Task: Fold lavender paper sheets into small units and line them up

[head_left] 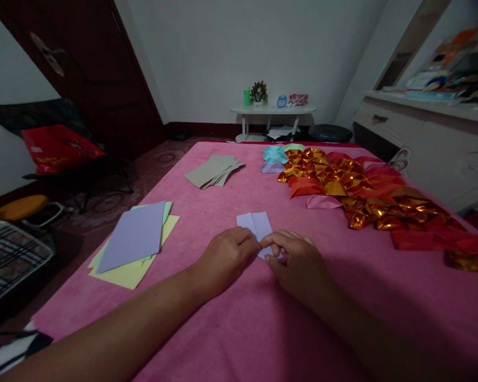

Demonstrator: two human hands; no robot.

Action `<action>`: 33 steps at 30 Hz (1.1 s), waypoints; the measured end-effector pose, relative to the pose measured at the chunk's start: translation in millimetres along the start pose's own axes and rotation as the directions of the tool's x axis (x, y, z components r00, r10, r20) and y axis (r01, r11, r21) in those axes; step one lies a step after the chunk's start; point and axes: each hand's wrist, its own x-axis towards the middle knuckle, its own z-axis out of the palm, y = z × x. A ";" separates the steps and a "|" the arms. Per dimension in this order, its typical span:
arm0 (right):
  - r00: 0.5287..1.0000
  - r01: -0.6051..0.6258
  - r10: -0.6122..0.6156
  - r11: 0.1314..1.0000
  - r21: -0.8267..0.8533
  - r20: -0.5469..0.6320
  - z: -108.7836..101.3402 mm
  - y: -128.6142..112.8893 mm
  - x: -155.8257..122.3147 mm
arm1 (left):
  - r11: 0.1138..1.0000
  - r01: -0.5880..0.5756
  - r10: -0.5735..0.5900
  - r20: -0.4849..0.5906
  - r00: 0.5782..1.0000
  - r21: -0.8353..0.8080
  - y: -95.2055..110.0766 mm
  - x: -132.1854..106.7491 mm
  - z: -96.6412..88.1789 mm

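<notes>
A lilac sheet of paper (262, 223) with creases and folded edges lies on the pink cloth in front of me. My left hand (233, 254) is closed at its left edge, its curled fingers pressing the paper near the bottom. From the right, my right hand (297, 260) grips the lower part, with thumb and forefinger bent towards the left fingertips. Both hands hide the paper's near edge. To the left rests a loose stack topped by a lilac sheet (133, 236), with green and yellow sheets (133, 275) under it.
Fanned grey-brown sheets (215, 171) lie farther back on the pink-covered table (207, 212). Many folded gold foil pieces (318, 170) and red ones (430, 239) spread along the right side, with light blue ones (274, 155) behind. A red bag (59, 148) sits on a chair at left.
</notes>
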 end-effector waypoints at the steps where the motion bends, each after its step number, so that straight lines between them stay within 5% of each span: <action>1: 1.000 -0.001 0.001 1.000 0.029 0.001 -0.2 2.0 0.7 | 1.000 -0.027 0.027 0.003 1.000 0.010 1.6 -1.6 -0.6; 8: 0.993 -0.068 0.099 0.925 0.375 -0.065 -8.2 24.6 11.8 | 0.985 -0.112 0.119 -0.042 0.992 0.130 -0.7 0.1 -1.3; 16: 0.996 0.089 -0.093 0.925 0.369 -0.008 -14.5 28.7 11.8 | 0.953 -0.250 0.253 0.007 0.968 0.168 -8.9 1.5 0.3; 23: 0.996 0.018 -0.052 0.899 0.438 0.067 -18.2 29.6 14.8 | 0.941 -0.240 0.241 0.023 0.970 0.238 -0.5 -8.8 0.2; 33: 0.997 -0.016 -0.012 0.937 0.350 0.079 -13.1 29.2 15.8 | 0.986 -0.157 0.160 -0.049 0.986 0.060 4.6 -6.2 0.5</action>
